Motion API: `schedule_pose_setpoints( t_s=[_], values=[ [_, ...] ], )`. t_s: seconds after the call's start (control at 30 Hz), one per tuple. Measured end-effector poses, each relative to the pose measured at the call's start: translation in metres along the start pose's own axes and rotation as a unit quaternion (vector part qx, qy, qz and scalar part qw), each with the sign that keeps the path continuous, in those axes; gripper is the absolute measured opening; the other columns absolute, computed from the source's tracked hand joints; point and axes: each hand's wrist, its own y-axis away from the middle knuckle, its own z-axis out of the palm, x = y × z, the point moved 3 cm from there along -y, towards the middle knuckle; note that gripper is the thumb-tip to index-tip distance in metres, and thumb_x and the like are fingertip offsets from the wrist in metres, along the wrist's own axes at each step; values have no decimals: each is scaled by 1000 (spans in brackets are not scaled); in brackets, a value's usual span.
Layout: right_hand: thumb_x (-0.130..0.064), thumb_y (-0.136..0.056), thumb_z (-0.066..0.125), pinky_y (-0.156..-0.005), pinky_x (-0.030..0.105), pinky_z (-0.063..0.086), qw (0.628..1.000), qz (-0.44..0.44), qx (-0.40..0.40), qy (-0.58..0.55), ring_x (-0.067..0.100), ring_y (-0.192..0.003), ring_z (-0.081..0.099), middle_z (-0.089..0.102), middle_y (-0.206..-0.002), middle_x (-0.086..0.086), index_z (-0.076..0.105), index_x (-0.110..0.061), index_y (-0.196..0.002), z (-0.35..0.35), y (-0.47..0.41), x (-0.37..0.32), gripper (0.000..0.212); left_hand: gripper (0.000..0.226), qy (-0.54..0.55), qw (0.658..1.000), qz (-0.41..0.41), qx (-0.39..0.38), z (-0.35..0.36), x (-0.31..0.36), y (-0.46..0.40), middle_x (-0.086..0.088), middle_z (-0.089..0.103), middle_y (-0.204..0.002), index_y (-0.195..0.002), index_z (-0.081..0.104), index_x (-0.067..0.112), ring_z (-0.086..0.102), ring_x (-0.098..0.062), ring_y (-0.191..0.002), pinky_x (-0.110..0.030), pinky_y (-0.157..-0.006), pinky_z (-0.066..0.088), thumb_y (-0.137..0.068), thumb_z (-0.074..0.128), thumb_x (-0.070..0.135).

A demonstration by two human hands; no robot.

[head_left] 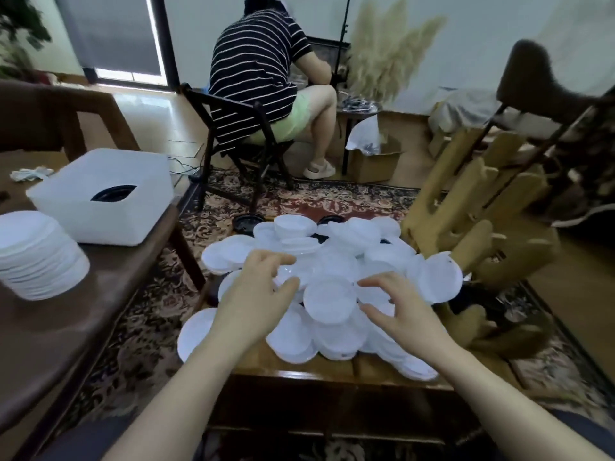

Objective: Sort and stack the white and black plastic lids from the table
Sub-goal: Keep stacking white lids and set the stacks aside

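Both hands, left grip [258, 296] and right grip [401, 314], hover spread and empty, flanking one white lid [329, 299] lying flat between them

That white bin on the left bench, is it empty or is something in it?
Not empty. Through the handle hole in the white bin, dark round lids show. How full it is cannot be told.

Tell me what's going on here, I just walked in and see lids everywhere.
A person is sorting a pile of white plastic lids on a low wooden table. The left hand and right hand reach in around one lid, neither clearly gripping. A stack of white lids and a white bin sit left.
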Motion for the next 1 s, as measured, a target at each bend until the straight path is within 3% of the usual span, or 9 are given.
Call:
schedule_pose_setpoints(
  t_s=[0.07,0.13,0.27,0.37,0.43,0.57,0.7,0.83,1.0],
  values=[
    [-29,-90,68,-91,23,40,998,-30,8,62,15,-115,48,57,-115,-12,64,-27,-118,-2,-4,15,28,33,-42,998,-3,-48,22,-1,-10,12,43,-135,-132,55,30,55,-7,-109,-39,-96,49,-100,55,33],
    [-33,-86,67,-92,40,47,985,-104,16,133,23,-116,48,59,-117,-3,64,-27,-118,6,-8,20,33,33,-63,995,-2,-75,37,-7,-15,11,42,-136,-133,54,30,55,-8,-111,-41,-94,50,-100,55,35],
    [-40,-71,82,-92,44,44,960,-176,-19,217,25,-131,34,60,-128,2,67,-34,-114,33,-19,22,46,36,-90,991,1,-94,50,-18,-17,12,41,-137,-136,52,30,55,-7,-113,-35,-94,50,-101,53,35],
    [-38,-68,83,-91,51,48,954,-200,-30,221,26,-131,36,65,-121,1,74,-34,-90,44,-25,16,24,35,-107,989,14,-99,50,-29,-14,15,42,-136,-136,53,30,53,-2,-114,-26,-89,47,-101,53,34],
    [-37,-73,75,-89,47,47,959,-204,-5,198,26,-129,45,68,-112,-2,73,-33,-77,44,-26,14,5,33,-102,990,15,-96,48,-36,-12,16,44,-135,-133,55,31,53,-1,-113,-25,-90,46,-100,54,34],
    [-41,-83,57,-90,35,34,978,-166,27,127,16,-125,44,68,-101,-9,72,-29,-72,39,-24,16,23,34,-97,991,17,-94,48,-35,-16,14,45,-135,-134,55,29,55,-4,-114,-31,-95,48,-100,55,32],
    [-34,-84,64,-89,39,42,994,-95,53,-18,7,-111,52,65,-93,-17,68,-24,-81,29,-23,14,12,50,-67,993,25,-98,58,-28,-19,11,45,-139,-146,41,32,53,-9,-120,-34,-98,47,-99,57,34],
    [-33,-83,65,-79,14,38,986,-31,74,-145,5,-90,55,65,-85,-15,66,-21,-82,17,-19,0,12,71,170,978,-50,-110,66,-26,-21,11,44,-141,-154,30,35,55,-9,-122,-31,-101,46,-93,66,37],
    [-21,-85,74,-79,21,39,995,45,-14,-92,6,-92,54,63,-86,-10,64,-25,-78,29,-16,2,13,66,221,965,-78,-120,81,-34,-24,13,51,-139,-150,39,28,57,-14,-124,-34,-101,49,-92,71,26]
  ],
)
